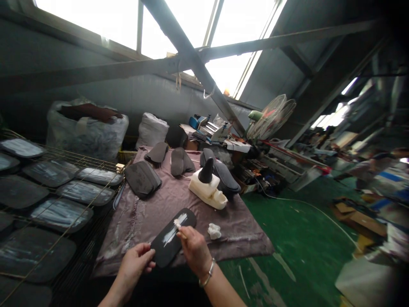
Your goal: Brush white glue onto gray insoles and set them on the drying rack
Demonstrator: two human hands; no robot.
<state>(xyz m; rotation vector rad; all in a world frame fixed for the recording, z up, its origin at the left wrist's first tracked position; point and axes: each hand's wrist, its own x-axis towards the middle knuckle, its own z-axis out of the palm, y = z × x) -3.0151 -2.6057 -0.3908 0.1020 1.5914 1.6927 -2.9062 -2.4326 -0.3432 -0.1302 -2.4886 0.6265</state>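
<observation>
My left hand (136,261) is closed on the near left edge of a dark, rounded flat panel (164,253), pinching it between thumb and fingers. In my right hand (195,249) is a small brush (177,224), its whitish tip against the panel. White paste streaks (170,235) run along the panel's middle. Most of the brush's handle is hidden by my fingers. To the right lies a crumpled white wad (214,231). Beyond the panel, a cream plastic jug (204,192) lies on its side, with a black cone (207,171) sticking up from it.
Stacks of dark panels (142,179) sit along the far part of the cloth-covered table (140,226). On the left, a wire rack (96,160) bears several white-smeared panels (62,214). A fan (271,117) and a blue-and-silver machine (209,128) stand behind. Green floor (287,221) lies to the right.
</observation>
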